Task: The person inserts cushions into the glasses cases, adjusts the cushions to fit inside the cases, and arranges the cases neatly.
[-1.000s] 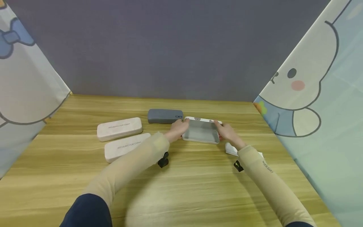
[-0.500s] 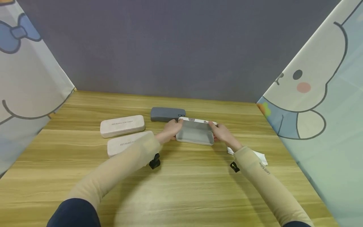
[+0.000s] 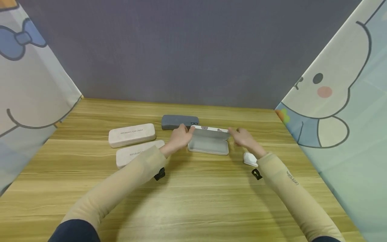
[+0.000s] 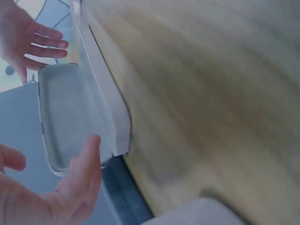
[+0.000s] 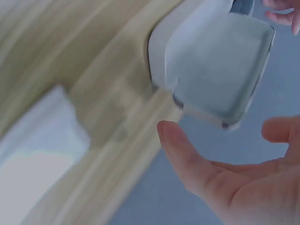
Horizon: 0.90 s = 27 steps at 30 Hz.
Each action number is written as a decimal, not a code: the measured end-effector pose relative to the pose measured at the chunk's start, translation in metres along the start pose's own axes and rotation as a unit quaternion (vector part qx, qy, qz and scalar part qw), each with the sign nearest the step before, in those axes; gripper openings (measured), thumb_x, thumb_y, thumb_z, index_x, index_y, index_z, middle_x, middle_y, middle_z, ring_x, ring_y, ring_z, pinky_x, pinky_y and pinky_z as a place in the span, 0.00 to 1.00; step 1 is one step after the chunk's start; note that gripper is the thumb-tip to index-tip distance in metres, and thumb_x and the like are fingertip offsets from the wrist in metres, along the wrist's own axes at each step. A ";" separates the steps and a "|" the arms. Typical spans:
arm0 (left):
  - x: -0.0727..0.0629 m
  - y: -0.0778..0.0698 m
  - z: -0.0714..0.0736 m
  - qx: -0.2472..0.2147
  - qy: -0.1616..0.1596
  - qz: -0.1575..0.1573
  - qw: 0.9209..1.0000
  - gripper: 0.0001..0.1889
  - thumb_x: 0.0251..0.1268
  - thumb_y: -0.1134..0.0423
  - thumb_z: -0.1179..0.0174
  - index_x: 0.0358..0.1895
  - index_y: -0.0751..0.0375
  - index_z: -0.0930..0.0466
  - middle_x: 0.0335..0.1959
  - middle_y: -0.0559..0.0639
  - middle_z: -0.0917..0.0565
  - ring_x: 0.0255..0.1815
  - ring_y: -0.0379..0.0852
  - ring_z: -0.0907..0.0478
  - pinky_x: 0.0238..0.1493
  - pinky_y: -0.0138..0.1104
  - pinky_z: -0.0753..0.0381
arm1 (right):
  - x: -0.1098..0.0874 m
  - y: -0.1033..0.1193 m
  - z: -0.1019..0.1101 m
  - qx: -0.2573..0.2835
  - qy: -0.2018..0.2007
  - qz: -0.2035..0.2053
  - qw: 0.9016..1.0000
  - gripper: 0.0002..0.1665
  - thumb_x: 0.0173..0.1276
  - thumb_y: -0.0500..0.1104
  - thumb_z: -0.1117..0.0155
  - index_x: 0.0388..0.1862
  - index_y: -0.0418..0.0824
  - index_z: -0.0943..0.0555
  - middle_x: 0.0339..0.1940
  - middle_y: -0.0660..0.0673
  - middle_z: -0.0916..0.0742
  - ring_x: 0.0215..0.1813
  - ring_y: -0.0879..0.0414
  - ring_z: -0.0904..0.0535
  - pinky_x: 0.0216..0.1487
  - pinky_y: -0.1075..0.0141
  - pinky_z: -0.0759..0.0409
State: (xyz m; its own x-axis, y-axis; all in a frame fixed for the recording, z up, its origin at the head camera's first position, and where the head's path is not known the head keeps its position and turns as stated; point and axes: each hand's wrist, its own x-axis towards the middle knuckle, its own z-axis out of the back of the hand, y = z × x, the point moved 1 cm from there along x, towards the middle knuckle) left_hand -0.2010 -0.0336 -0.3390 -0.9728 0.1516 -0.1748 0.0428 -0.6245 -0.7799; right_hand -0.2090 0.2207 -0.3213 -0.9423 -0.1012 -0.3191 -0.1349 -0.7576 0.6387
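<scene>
A glasses case [image 3: 208, 146] with a plain grey lining stands open on the table, its lid raised at the back. The lid's pale edge shows small animal prints. My left hand [image 3: 179, 137] is at the case's left end; in the left wrist view a straight finger [image 4: 86, 164] overlaps the case's corner, with the thumb spread away. To the right of the case is my right hand [image 3: 244, 138]. In the right wrist view its fingers [image 5: 180, 150] are extended, with a gap between them and the case. Neither hand grips anything.
Behind the left hand lies a closed grey-blue glasses case [image 3: 178, 122]. Two closed white cases, an upper one [image 3: 132, 135] and a lower one [image 3: 128, 157], lie to the left, the lower partly behind the left sleeve. A white folded cloth [image 3: 250, 159] lies near the right forearm.
Both hands held the open case by its ends and shifted it slightly left, towards the grey-blue case. Now they have let go, and the right hand has drawn off to the right.
</scene>
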 end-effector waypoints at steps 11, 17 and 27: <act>-0.010 -0.038 -0.018 0.034 0.009 -0.108 0.994 0.25 0.76 0.45 0.60 0.51 0.67 0.30 0.17 0.47 0.31 0.14 0.40 0.40 0.18 0.30 0.37 | -0.034 -0.023 0.044 -0.041 -0.027 -0.001 0.999 0.46 0.78 0.61 0.70 0.73 0.21 0.55 0.65 0.19 0.32 0.62 0.29 0.28 0.63 0.42 0.29; -0.012 -0.063 -0.036 0.043 0.029 -0.138 0.989 0.25 0.75 0.45 0.59 0.54 0.67 0.29 0.25 0.52 0.24 0.20 0.42 0.32 0.27 0.33 0.30 | -0.046 -0.043 0.060 -0.048 -0.040 -0.015 0.998 0.47 0.77 0.61 0.71 0.73 0.21 0.54 0.64 0.20 0.31 0.61 0.30 0.28 0.62 0.41 0.29; -0.009 -0.099 -0.082 0.057 0.064 -0.199 0.976 0.23 0.75 0.49 0.55 0.56 0.66 0.29 0.15 0.44 0.32 0.11 0.36 0.41 0.14 0.26 0.40 | -0.062 -0.073 0.072 -0.078 -0.053 -0.029 0.995 0.47 0.77 0.62 0.71 0.73 0.21 0.53 0.70 0.18 0.42 0.68 0.23 0.43 0.66 0.35 0.38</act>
State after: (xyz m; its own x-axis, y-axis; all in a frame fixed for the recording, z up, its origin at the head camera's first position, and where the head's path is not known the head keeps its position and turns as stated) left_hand -0.1774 0.0898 -0.3095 -0.8708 0.4891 0.0493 -0.3655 -0.5771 -0.7303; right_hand -0.1626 0.3294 -0.2976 -0.9621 0.0082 -0.2726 -0.1496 -0.8515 0.5026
